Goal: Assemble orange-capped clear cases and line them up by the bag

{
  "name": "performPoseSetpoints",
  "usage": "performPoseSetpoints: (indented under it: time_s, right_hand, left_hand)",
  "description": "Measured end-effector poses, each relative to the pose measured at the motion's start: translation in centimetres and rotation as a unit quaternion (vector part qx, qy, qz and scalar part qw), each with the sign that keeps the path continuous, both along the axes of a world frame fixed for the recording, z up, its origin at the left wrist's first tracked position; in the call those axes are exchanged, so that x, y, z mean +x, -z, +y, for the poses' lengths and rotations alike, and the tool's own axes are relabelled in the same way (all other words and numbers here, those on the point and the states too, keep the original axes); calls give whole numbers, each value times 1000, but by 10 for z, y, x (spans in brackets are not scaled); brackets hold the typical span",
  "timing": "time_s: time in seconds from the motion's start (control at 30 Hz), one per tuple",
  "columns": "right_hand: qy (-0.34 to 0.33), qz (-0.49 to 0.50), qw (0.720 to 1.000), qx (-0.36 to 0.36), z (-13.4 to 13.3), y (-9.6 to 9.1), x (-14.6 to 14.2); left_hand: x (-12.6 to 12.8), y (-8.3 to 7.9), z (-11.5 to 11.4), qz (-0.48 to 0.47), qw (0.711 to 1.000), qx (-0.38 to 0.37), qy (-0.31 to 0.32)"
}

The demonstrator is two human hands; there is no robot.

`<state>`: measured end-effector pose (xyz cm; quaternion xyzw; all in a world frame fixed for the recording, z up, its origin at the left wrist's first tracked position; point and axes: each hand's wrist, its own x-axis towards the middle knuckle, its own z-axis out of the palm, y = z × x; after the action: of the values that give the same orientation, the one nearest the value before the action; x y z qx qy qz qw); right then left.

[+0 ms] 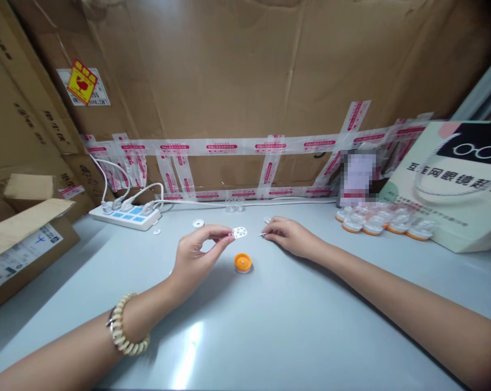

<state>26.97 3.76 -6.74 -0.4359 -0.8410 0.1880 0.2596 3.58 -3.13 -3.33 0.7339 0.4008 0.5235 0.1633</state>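
My left hand [199, 251] is raised a little above the grey table [270, 326] and pinches a small white wheel-shaped disc [239, 232] between thumb and fingers. My right hand [288, 234] rests on the table just to the right, its fingertips pinched on a tiny metal piece [263, 234]. A round orange cap [243, 263] lies on the table below and between the two hands. Another small white disc [197, 222] lies flat behind my left hand.
A white power strip [125, 216] with plugs sits at the back left. Several clear pieces on orange bases [386, 221] stand in a cluster at the back right, beside a printed paper bag [453, 184]. A cardboard box [21, 239] stands left; taped cardboard walls the back.
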Motion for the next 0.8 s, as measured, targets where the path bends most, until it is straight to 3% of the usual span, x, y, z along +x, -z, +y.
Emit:
performPoseSetpoints:
  time_s: [0.1,0.17,0.27,0.33,0.47,0.63,0.8]
  right_hand:
    - [12,24,999,-18,-2,-5,-1]
    - [33,79,988,-131,-5,-11,-2]
    - [53,193,924,-325,-10,-21,-1]
    - [68,256,890,-372,-13,-27,0]
    - [62,320,874,-362,-19,-35,-2]
    - [-23,320,895,-310,-39,-43,-17]
    - [-31,294,913,-282,-57,-45,-33]
  left_hand:
    - [0,0,0,9,1000,-3,5]
    - [0,1,1,12,1000,-1,12]
    - [0,1,1,17,1000,0,20]
    - [0,1,2,20,1000,-3,23]
    - [0,3,5,40,998,-23,40]
    - [2,6,6,91,993,-54,53]
    - [6,4,-1,62,988,-115,78]
